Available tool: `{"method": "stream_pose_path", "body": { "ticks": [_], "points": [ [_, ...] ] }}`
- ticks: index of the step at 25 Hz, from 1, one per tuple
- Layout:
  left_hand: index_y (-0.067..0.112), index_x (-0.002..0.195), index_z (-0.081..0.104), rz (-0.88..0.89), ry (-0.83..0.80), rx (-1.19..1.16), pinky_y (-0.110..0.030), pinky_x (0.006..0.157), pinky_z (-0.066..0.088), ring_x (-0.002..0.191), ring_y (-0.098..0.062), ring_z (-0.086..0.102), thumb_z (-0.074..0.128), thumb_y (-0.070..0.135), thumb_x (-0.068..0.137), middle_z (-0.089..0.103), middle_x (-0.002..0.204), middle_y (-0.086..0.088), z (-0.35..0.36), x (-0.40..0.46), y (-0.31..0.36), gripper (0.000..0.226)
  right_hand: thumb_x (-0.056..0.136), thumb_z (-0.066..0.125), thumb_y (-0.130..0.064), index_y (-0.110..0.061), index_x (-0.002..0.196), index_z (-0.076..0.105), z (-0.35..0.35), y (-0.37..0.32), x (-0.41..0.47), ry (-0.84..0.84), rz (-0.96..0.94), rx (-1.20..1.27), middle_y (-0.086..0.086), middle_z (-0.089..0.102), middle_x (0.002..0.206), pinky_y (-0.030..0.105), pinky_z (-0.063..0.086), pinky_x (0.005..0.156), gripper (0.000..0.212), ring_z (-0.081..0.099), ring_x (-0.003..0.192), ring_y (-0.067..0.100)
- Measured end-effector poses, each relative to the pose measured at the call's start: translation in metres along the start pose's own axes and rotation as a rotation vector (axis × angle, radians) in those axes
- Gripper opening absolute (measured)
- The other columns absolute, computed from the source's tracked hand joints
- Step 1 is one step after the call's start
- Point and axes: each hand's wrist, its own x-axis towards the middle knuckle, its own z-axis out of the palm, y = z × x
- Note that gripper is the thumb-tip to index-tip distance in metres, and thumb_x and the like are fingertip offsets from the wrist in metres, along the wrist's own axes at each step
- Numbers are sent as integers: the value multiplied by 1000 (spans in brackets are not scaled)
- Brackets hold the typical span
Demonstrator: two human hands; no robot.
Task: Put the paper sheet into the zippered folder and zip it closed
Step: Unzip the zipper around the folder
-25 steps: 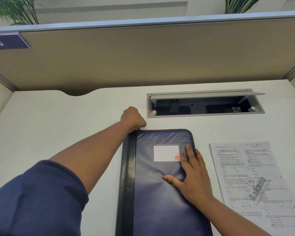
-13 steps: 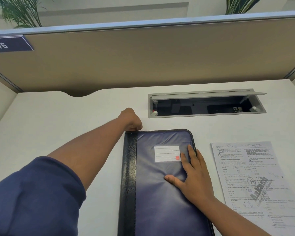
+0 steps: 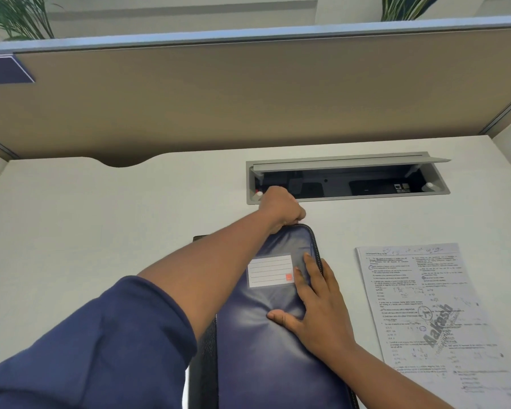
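Note:
A dark blue zippered folder [image 3: 263, 343] with a black spine and a white label lies flat on the desk before me. My left hand [image 3: 281, 209] is curled at the folder's far edge near its right corner, gripping something small there, most likely the zipper pull, which the fingers hide. My right hand [image 3: 316, 308] presses flat on the cover, fingers straight, beside the label. The printed paper sheet [image 3: 431, 308] lies on the desk to the right of the folder, apart from it.
A white desk [image 3: 101, 231] is bounded by a tan partition [image 3: 248, 93] at the back. A grey cable box [image 3: 348, 180] with its lid raised is set into the desk just beyond the folder.
My left hand has slid rightward along the folder's far edge, from the left corner to near the right corner. The right hand has stayed pressed on the cover.

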Motion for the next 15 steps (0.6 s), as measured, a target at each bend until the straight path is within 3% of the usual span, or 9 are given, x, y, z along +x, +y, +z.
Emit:
{"method": "stream_pose_path", "body": {
  "ticks": [2,4,5,7,9,11,13,15],
  "points": [
    [5,71,59,41,4,38,-35,61,45,66,-22,52,65,-13,64,55,68,-11,4,-1,-1,21,71,48,-89,-24,155,39,-1,1,0,-24,29,47,-8,5,170,34,11,121,107,11,155,23],
    [7,73,62,35,15,-19,-38,61,54,64,-24,58,67,-14,65,61,69,-10,3,-1,-7,22,76,55,-83,-29,143,52,-9,2,8,34,106,188,-9,26,165,30,27,117,86,26,148,13],
    [6,75,65,23,18,-52,-40,64,58,64,-25,61,69,-14,66,63,70,-10,1,-1,-10,22,81,57,-75,-31,132,57,-15,2,17,106,142,266,-10,41,153,29,38,107,68,38,139,11],
    [2,79,68,-5,13,-105,-42,70,61,64,-25,63,73,-12,67,67,71,-12,0,0,-13,20,89,62,-54,-29,118,60,-30,4,48,230,216,355,-8,56,120,30,45,87,38,56,115,16],
    [2,78,68,-50,32,-149,-43,73,62,65,-25,63,77,-10,67,68,74,-14,0,0,-11,18,91,66,-37,-21,122,64,-44,10,84,191,297,386,-3,62,105,32,44,82,36,61,99,20],
    [2,77,68,-107,57,-193,-41,75,62,66,-24,63,78,-7,66,69,76,-14,1,-1,-9,18,90,70,-35,-16,121,70,-54,11,113,104,329,423,-4,68,92,33,46,81,36,64,91,20],
    [-1,84,71,-143,59,-226,-38,75,62,71,-24,66,79,-6,65,72,81,-15,2,-1,-9,21,87,75,-36,-18,92,76,-58,9,132,24,363,515,-6,67,73,37,51,72,19,64,76,19],
    [0,87,73,-152,27,-219,-33,75,61,76,-23,69,81,-4,67,74,87,-15,2,0,-9,22,83,79,-29,-16,63,68,-58,8,145,-40,415,611,-1,62,61,40,47,64,26,56,63,21]
  ]
}}
